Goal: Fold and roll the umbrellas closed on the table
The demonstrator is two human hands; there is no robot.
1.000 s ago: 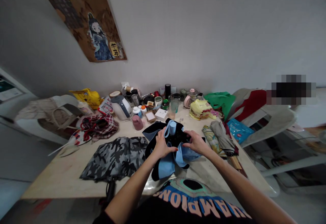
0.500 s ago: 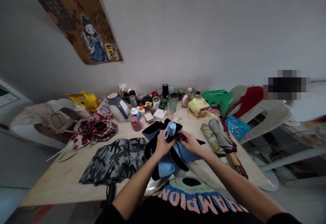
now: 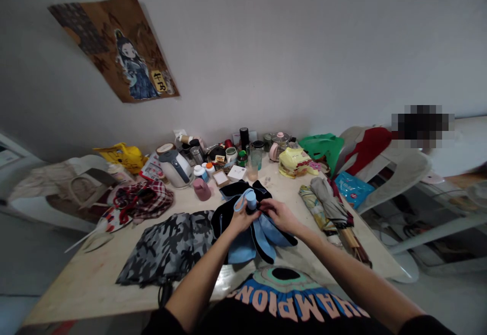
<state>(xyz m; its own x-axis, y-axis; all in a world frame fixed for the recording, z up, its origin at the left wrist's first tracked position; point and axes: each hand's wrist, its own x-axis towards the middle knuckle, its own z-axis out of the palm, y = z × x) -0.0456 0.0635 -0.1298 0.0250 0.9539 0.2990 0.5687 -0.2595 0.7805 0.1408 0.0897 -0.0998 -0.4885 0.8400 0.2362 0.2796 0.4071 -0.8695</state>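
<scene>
Crumpled checked cloth (image 3: 158, 200) lies at the left of the pale, smooth table (image 3: 89, 274), then a camouflage umbrella (image 3: 167, 246) with its fabric spread in flat, creased pleats. Next the left hand (image 3: 242, 219) is clamped on the gathered blue umbrella (image 3: 243, 248), just below its stubby round handle (image 3: 251, 199), whose soft floppy folds show dark lining near the table's front edge. The right hand (image 3: 280, 215) has bent fingers touching those folds, though I cannot tell whether they pinch, and farther right lies a wrinkled grey umbrella (image 3: 329, 200).
</scene>
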